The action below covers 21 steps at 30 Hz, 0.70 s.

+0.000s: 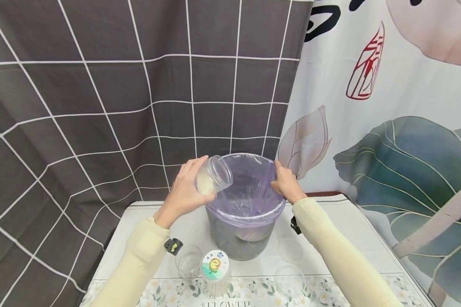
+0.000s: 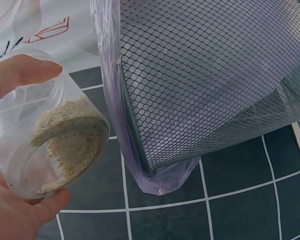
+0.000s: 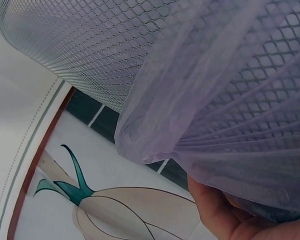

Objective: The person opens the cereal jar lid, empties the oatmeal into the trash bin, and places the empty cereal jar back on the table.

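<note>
My left hand point(image 1: 186, 187) grips a clear plastic jar point(image 1: 220, 171), tilted with its open mouth at the left rim of a mesh trash bin point(image 1: 230, 241). Pale, flaky grains point(image 2: 76, 142) lie in the jar, heaped toward its base in the left wrist view. A thin purple bag point(image 1: 249, 181) lines the bin and folds down over its rim. On the far side, my right hand point(image 1: 286, 183) holds the bin's right rim through the bag. The right wrist view shows that hand's fingers point(image 3: 210, 200) against the gathered bag, partly hidden by it.
In front of the bin stand a jar with a flower-printed lid point(image 1: 215, 265) and a clear container point(image 1: 188, 261). Two clear round discs point(image 1: 290, 250) lie to their right on the white table cover point(image 1: 150, 219). A dark grid-patterned cloth point(image 1: 215, 81) hangs close behind.
</note>
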Each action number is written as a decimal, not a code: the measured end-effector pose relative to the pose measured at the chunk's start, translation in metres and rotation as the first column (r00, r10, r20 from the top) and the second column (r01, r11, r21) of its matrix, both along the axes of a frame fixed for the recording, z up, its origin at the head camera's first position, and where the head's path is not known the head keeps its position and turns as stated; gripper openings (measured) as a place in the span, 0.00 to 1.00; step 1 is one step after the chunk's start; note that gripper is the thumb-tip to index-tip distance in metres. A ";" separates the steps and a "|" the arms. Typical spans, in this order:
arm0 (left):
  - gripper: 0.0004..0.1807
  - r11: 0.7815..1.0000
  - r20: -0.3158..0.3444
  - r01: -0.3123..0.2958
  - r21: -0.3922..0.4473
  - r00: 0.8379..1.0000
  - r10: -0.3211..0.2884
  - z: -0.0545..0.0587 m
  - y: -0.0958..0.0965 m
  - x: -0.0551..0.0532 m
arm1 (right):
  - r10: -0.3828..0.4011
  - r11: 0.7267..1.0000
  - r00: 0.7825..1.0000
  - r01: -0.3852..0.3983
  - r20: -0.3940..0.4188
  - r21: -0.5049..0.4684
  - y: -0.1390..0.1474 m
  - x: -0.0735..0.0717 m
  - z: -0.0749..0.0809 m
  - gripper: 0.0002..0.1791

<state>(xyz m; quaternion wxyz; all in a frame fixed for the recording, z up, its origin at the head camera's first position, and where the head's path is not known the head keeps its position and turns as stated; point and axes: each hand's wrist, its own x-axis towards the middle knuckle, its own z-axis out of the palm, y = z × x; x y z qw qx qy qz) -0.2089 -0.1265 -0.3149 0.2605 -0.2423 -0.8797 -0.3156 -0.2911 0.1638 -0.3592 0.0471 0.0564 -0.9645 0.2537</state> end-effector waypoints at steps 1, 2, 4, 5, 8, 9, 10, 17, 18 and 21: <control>0.49 1.000 0.000 0.003 -0.002 1.000 -0.003 0.000 0.000 0.000 | 0.000 1.000 1.000 0.000 -0.001 -0.001 0.000 0.000 0.000 0.42; 0.49 1.000 0.001 0.007 -0.003 1.000 -0.007 0.001 0.000 0.000 | 0.002 1.000 1.000 -0.002 -0.002 -0.002 0.000 0.000 0.000 0.42; 0.49 1.000 -0.004 0.010 -0.017 1.000 -0.010 0.001 0.000 -0.001 | 0.004 1.000 1.000 -0.004 -0.003 0.000 0.000 0.000 0.000 0.42; 0.49 1.000 -0.008 0.011 -0.028 1.000 -0.011 0.001 0.001 -0.002 | 0.003 1.000 1.000 -0.003 -0.001 -0.001 0.000 0.000 0.000 0.42; 0.49 0.998 -0.029 0.020 -0.066 0.999 -0.022 0.002 0.003 -0.006 | -0.005 1.000 1.000 0.005 -0.002 -0.001 0.002 0.000 0.000 0.42; 0.49 0.997 -0.038 0.022 -0.080 0.999 -0.025 0.003 0.004 -0.007 | -0.007 1.000 1.000 0.007 -0.003 0.002 0.002 0.000 0.000 0.42; 0.49 0.995 -0.045 0.023 -0.094 0.999 -0.027 0.004 0.005 -0.008 | -0.010 1.000 1.000 0.010 -0.001 0.000 0.002 -0.001 0.000 0.42; 0.49 0.991 -0.033 -0.002 -0.137 0.999 -0.003 0.006 0.003 -0.010 | 0.013 1.000 1.000 -0.013 -0.002 0.000 -0.003 -0.001 -0.003 0.40; 0.49 0.991 -0.030 0.003 -0.137 1.000 -0.007 0.006 0.003 -0.010 | 0.010 1.000 1.000 -0.010 -0.002 -0.003 -0.003 -0.001 -0.003 0.41; 0.49 0.989 -0.031 0.023 -0.143 0.999 -0.028 0.007 0.006 -0.012 | 0.000 1.000 1.000 0.000 0.002 -0.001 -0.001 0.000 -0.002 0.41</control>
